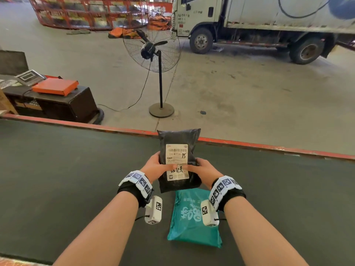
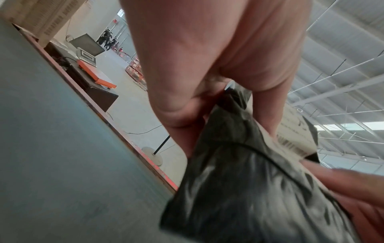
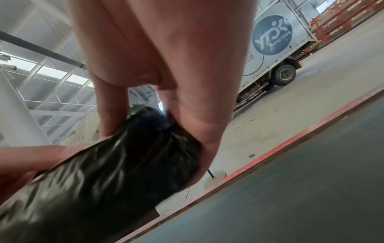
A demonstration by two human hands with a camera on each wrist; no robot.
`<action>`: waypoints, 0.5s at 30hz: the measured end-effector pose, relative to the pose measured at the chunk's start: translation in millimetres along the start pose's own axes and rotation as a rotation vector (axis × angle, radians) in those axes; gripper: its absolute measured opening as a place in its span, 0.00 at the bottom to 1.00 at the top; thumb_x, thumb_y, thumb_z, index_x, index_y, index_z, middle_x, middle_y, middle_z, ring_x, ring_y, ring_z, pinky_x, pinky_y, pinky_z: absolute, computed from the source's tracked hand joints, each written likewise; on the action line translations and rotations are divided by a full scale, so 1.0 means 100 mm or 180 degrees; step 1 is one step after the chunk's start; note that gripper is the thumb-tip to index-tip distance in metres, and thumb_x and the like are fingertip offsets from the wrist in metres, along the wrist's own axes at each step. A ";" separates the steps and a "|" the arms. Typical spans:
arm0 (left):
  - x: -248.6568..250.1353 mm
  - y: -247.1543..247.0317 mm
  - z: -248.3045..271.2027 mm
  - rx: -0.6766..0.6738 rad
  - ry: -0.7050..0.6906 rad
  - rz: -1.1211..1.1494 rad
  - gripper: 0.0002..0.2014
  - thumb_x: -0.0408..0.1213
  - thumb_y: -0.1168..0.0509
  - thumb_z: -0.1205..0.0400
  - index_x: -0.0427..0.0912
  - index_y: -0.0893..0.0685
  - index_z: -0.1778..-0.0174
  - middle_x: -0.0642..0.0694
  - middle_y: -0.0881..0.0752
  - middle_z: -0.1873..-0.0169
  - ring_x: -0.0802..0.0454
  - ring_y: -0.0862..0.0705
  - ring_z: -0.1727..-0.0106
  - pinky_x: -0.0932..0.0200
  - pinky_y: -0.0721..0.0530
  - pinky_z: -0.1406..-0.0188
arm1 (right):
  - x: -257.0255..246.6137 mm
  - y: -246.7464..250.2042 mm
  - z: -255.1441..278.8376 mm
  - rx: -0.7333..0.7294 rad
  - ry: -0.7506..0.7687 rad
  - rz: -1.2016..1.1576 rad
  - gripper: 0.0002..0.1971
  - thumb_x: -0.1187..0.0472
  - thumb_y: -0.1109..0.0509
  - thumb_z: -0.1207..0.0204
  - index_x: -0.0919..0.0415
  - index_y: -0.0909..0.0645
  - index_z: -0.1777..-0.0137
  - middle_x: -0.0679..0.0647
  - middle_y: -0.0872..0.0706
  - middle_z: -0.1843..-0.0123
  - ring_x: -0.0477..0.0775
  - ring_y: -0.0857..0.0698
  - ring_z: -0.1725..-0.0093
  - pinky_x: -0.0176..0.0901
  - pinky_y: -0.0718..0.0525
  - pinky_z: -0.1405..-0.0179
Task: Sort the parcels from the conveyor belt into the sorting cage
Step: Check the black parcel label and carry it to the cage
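Observation:
A black plastic parcel [image 1: 177, 139] with a white shipping label is held up above the dark conveyor belt [image 1: 57, 169]. My left hand [image 1: 156, 166] grips its left edge, thumb across the label. On the other side my right hand [image 1: 200, 167] holds the right edge, thumb also on the label. The left wrist view shows my left hand [image 2: 207, 102] clamped on the crinkled black parcel [image 2: 249, 189]. My right hand [image 3: 166, 106] wraps the black parcel [image 3: 104, 180] in the right wrist view. A teal parcel [image 1: 192, 219] lies flat on the belt below my wrists.
The belt's red far rail [image 1: 249, 144] runs across the view. Beyond it stand a pedestal fan [image 1: 151, 48], a black desk with an orange scale [image 1: 55, 86] at left, a white delivery truck [image 1: 269, 25] and red metal cages [image 1: 76, 14] at the back.

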State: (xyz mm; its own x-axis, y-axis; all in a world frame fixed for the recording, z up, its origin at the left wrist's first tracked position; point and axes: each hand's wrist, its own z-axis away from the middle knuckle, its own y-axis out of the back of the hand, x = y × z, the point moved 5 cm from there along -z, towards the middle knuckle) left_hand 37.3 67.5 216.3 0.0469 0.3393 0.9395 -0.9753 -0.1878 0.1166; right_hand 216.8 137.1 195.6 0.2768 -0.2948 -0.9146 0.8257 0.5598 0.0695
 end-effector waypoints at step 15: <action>0.05 -0.36 0.05 -0.0332 -0.0006 0.0196 0.26 0.37 0.19 0.25 0.44 0.18 0.33 0.44 0.06 0.44 0.44 0.07 0.42 0.38 0.11 0.38 | 0.04 0.40 0.26 0.0436 0.0102 -0.0504 0.12 0.61 0.19 0.21 0.68 0.09 0.42 0.63 0.03 0.46 0.64 0.04 0.43 0.67 0.11 0.31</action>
State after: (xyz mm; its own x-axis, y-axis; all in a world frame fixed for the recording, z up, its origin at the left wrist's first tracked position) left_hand 73.9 71.0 218.2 -0.0133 0.3283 0.9445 -0.9935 -0.1113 0.0247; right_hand 263.7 138.2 205.1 0.1243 -0.3447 -0.9305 0.9174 0.3973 -0.0246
